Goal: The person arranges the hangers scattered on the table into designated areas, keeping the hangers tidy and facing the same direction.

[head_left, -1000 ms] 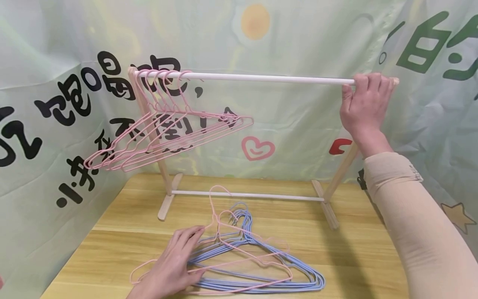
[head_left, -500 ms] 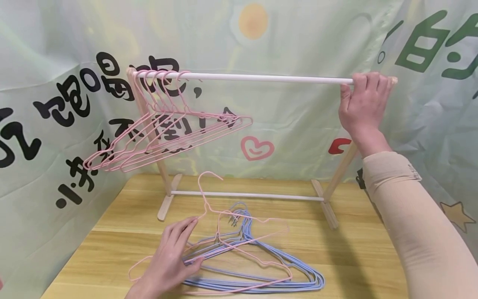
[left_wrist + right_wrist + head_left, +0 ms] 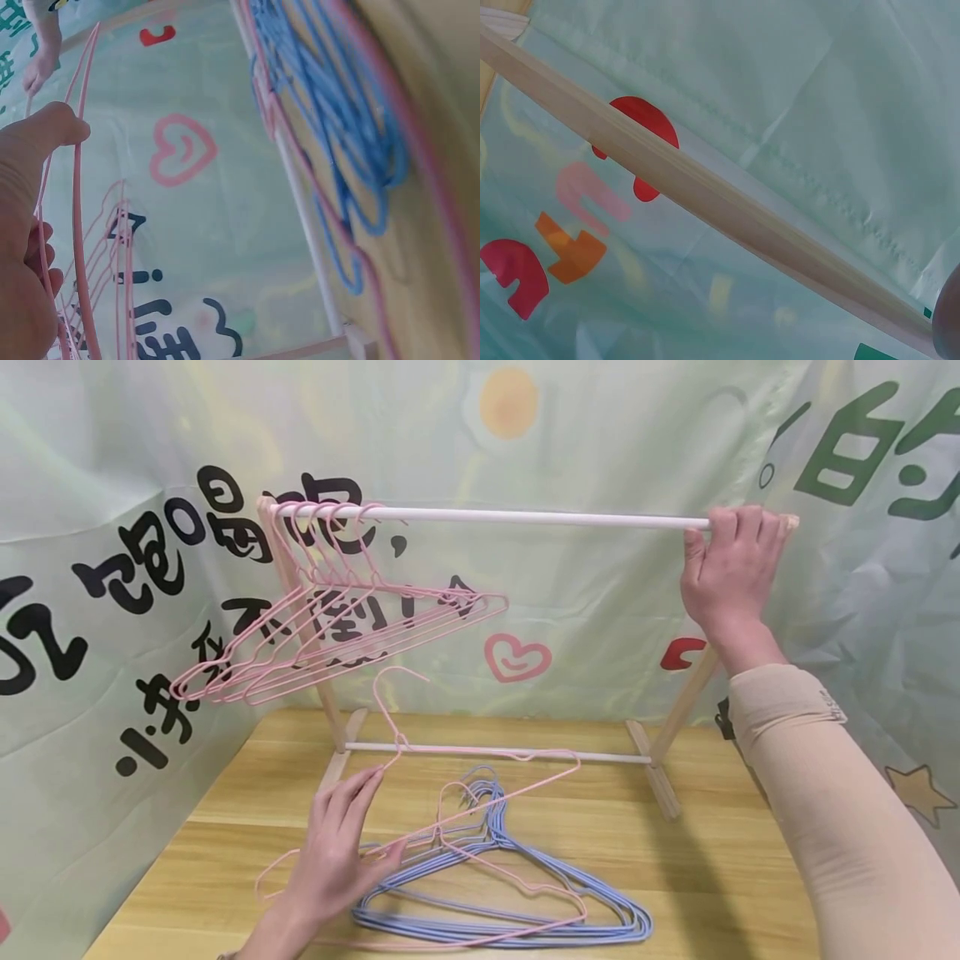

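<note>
A pink wire hanger [image 3: 402, 742] is up in the air over the table [image 3: 217, 860], tilted, its hook uppermost but well below the rack's white top rail [image 3: 540, 517]. The left hand [image 3: 333, 852] grasps it, fingertips on the shoulder just beside the neck, thumb near the bottom bar. Over the last second the hanger has risen, its hook climbing past the lower rail [image 3: 615, 758]; I judge it to be separated from the others, so it can be handled singly.

Beneath it, a second pink hanger [image 3: 438, 833] lies across a bundle of blue hangers [image 3: 497, 835] (their hooks gathered toward the rack).

Farther off, a row of hung pink hangers [image 3: 375, 578] occupies the top rail's left part. The right hand [image 3: 738, 564] is wrapped over that rail near its right end, apparently steadying the rack; the right wrist view shows mainly a wooden post [image 3: 697, 195] and a sliver of the hand, so how firmly it grips is hard to tell. Neither that hand nor the hung row has noticeably shifted. A printed fabric backdrop [image 3: 600, 602] closes the scene.
</note>
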Action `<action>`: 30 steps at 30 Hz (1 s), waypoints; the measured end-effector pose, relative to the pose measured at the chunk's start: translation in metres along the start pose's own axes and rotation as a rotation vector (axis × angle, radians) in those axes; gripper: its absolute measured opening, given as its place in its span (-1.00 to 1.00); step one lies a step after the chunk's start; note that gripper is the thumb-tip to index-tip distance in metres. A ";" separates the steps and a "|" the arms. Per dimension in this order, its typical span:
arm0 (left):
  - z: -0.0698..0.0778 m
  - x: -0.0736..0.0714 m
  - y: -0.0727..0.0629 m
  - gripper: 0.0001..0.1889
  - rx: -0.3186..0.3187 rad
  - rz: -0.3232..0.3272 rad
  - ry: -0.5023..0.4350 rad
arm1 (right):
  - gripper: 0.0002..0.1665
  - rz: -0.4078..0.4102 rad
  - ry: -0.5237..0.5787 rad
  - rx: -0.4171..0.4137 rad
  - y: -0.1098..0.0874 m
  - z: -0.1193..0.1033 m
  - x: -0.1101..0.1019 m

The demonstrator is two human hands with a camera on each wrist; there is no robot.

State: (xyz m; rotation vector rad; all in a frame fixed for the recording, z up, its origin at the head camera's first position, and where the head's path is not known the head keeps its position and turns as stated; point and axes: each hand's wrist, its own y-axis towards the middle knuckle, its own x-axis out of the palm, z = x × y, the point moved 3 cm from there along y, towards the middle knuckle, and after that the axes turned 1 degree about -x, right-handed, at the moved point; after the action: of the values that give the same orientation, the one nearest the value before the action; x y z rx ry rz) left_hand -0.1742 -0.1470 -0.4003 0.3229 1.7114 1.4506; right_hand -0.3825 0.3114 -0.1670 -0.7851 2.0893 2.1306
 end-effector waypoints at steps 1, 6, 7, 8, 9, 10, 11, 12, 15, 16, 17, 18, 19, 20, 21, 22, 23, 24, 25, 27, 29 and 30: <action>-0.001 -0.001 0.003 -0.23 0.004 0.008 0.007 | -0.35 -0.001 0.001 0.001 0.000 0.000 0.000; -0.006 -0.003 0.017 -0.25 0.024 0.042 0.023 | -0.34 -0.001 -0.002 0.001 -0.001 0.001 0.001; -0.007 -0.004 0.020 -0.25 0.026 0.046 0.026 | -0.34 -0.001 -0.004 0.000 -0.001 0.001 0.001; -0.009 -0.004 0.024 -0.25 0.030 0.050 0.028 | -0.34 -0.001 -0.005 0.000 -0.001 0.001 0.002; -0.010 -0.005 0.027 -0.25 0.033 0.056 0.028 | -0.33 0.000 -0.006 0.000 -0.001 0.001 0.002; -0.011 -0.006 0.031 -0.25 0.036 0.060 0.029 | -0.33 0.000 -0.005 0.000 -0.001 0.001 0.002; -0.013 -0.007 0.036 -0.24 0.041 0.066 0.030 | -0.33 0.001 -0.005 0.001 0.000 0.001 0.002; -0.014 -0.008 0.040 -0.25 0.046 0.075 0.033 | -0.33 0.001 -0.005 0.001 0.000 0.001 0.002; -0.018 -0.010 0.054 -0.25 0.064 0.095 0.043 | -0.33 0.003 -0.002 0.002 0.000 0.001 0.001; -0.019 -0.011 0.059 -0.25 0.069 0.103 0.044 | -0.33 0.003 -0.002 0.002 0.000 0.001 0.002; -0.020 -0.012 0.063 -0.25 0.073 0.110 0.048 | -0.34 0.003 -0.003 0.002 0.000 0.001 0.002; -0.021 -0.013 0.067 -0.25 0.076 0.117 0.051 | -0.33 0.003 -0.003 0.002 0.000 0.001 0.002; -0.021 -0.013 0.071 -0.25 0.078 0.122 0.053 | -0.34 0.004 -0.004 0.002 0.000 0.001 0.002; -0.022 -0.014 0.074 -0.25 0.079 0.127 0.054 | -0.33 0.004 -0.004 0.001 0.000 0.001 0.002; -0.023 -0.015 0.078 -0.25 0.082 0.135 0.054 | -0.34 0.004 -0.004 0.001 0.000 0.001 0.002; -0.024 -0.015 0.081 -0.25 0.083 0.140 0.055 | -0.34 0.003 -0.005 0.000 0.000 0.001 0.002; -0.024 -0.016 0.084 -0.24 0.084 0.143 0.056 | -0.34 0.004 -0.005 -0.001 0.000 0.001 0.002; -0.025 -0.016 0.087 -0.24 0.085 0.146 0.055 | -0.34 0.004 -0.005 -0.002 0.000 0.001 0.002; -0.026 -0.016 0.090 -0.23 0.085 0.148 0.054 | -0.34 0.005 -0.004 -0.002 0.000 0.001 0.002; -0.028 -0.017 0.097 -0.22 0.083 0.151 0.053 | -0.34 0.004 -0.004 -0.003 0.000 0.001 0.002; -0.031 -0.018 0.104 -0.21 0.079 0.149 0.057 | -0.34 0.003 -0.006 -0.003 0.000 0.001 0.002; -0.032 -0.018 0.108 -0.21 0.078 0.148 0.058 | -0.34 0.003 -0.006 -0.003 0.000 0.001 0.001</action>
State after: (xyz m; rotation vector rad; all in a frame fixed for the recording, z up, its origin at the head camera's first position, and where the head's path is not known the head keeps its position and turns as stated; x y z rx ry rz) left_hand -0.2203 -0.1490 -0.2959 0.4624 1.8267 1.5145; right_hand -0.3840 0.3117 -0.1674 -0.7753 2.0859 2.1361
